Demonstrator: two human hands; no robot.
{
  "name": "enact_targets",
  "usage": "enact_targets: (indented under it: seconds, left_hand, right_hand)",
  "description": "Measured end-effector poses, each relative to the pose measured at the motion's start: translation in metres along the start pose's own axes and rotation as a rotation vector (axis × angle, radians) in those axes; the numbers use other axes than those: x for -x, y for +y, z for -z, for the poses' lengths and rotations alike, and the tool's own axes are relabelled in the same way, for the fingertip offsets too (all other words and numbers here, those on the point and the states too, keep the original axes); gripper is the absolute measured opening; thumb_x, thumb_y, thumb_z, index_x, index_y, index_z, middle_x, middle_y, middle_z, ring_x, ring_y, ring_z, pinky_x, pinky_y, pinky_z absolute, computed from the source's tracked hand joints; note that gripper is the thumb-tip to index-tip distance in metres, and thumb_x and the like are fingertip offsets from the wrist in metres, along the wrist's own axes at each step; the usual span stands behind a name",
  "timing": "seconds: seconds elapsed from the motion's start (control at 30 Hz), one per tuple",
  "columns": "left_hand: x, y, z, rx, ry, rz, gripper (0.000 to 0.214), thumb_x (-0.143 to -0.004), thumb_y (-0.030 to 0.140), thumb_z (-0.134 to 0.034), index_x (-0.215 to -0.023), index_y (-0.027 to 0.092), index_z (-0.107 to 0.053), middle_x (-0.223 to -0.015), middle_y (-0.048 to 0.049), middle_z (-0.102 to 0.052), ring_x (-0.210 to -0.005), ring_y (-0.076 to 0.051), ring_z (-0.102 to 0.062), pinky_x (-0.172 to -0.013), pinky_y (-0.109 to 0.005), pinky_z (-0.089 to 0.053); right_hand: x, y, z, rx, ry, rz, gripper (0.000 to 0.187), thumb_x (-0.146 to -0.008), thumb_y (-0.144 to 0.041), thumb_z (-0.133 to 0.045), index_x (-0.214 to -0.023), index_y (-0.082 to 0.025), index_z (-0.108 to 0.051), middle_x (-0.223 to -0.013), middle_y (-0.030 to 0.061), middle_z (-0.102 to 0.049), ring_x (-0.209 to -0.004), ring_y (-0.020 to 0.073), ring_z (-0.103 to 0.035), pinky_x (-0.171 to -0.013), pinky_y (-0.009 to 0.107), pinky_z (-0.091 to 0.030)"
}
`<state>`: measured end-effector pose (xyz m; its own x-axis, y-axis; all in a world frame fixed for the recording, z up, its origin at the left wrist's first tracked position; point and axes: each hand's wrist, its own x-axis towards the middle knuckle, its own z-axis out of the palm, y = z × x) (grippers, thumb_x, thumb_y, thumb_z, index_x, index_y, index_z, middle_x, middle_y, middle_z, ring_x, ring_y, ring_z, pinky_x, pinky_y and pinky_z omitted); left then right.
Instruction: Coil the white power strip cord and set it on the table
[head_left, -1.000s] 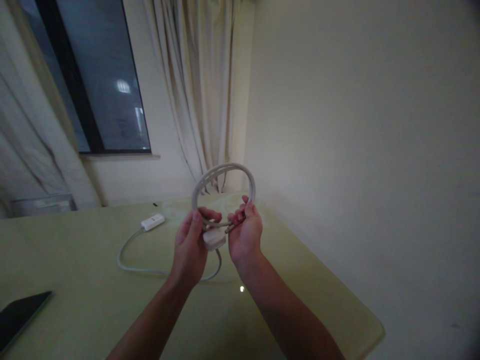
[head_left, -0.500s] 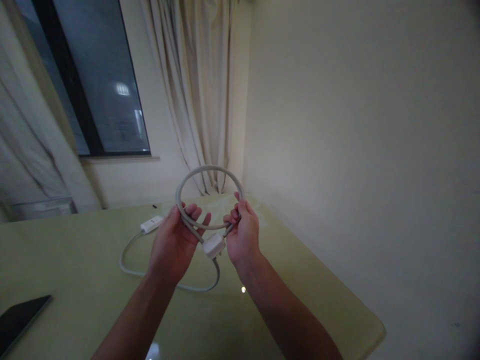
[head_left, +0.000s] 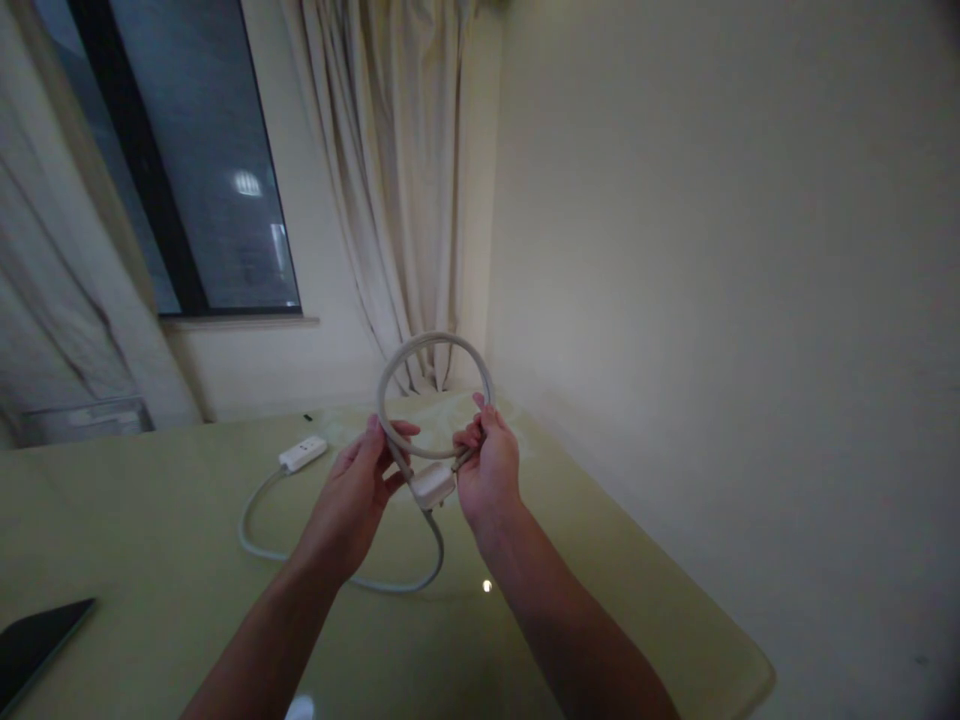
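Note:
A pale grey power cord (head_left: 436, 338) is coiled into a loop and held up above the table. My left hand (head_left: 360, 490) pinches the lower left of the coil between thumb and fingers. On the right side, my right hand (head_left: 491, 465) is closed around the coil, fingers curled over it. A white plug (head_left: 433, 485) hangs between the hands at the bottom of the loop. From there the cord drops and runs left across the table, passing behind my left forearm, to a small white socket block (head_left: 303, 454) lying on the tabletop.
The pale green table (head_left: 600, 580) has a rounded corner at the right, beside a plain wall (head_left: 712, 300). A dark flat object (head_left: 41, 640) lies at the left edge. A tiny black piece (head_left: 308, 417) sits near the back edge. Curtains (head_left: 405, 180) and a window (head_left: 202, 160) stand behind.
My left hand has turned and closed from spread fingers into a pinch on the coil. The loop has shifted slightly right and become narrower. The right hand keeps its hold.

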<state>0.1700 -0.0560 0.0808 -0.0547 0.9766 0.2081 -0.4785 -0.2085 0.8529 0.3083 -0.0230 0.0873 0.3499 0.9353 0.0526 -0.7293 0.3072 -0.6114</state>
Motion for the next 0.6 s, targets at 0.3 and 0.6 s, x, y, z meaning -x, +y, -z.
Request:
enact_targets:
  seconds: [0.3,0.6]
  left_hand:
    - [-0.007,0.007,0.014,-0.087,-0.165,0.153,0.028,-0.078,0.041,-0.085,-0.091,0.016,-0.084,-0.108,-0.0152,-0.080,-0.101,-0.026,-0.073,-0.087,-0.036,-0.061]
    - [-0.005,-0.019,0.001,0.056,-0.098,0.076,0.038,-0.076,0.050,-0.090,-0.091,0.018,-0.079,-0.099,-0.0101,-0.079,-0.092,-0.024,-0.073,-0.079,-0.036,-0.062]
  right_hand:
    - [-0.009,-0.010,0.001,-0.021,0.059,0.011,0.013,-0.091,-0.030,-0.072,-0.093,-0.019,-0.065,-0.060,-0.0111,-0.033,-0.050,0.0077,-0.027,-0.050,0.021,-0.030]
    - [0.000,-0.020,-0.009,-0.174,0.139,-0.061,0.005,-0.097,-0.015,-0.063,-0.092,-0.016,-0.065,-0.058,-0.0114,-0.038,-0.048,0.0048,-0.030,-0.050,0.016,-0.032]
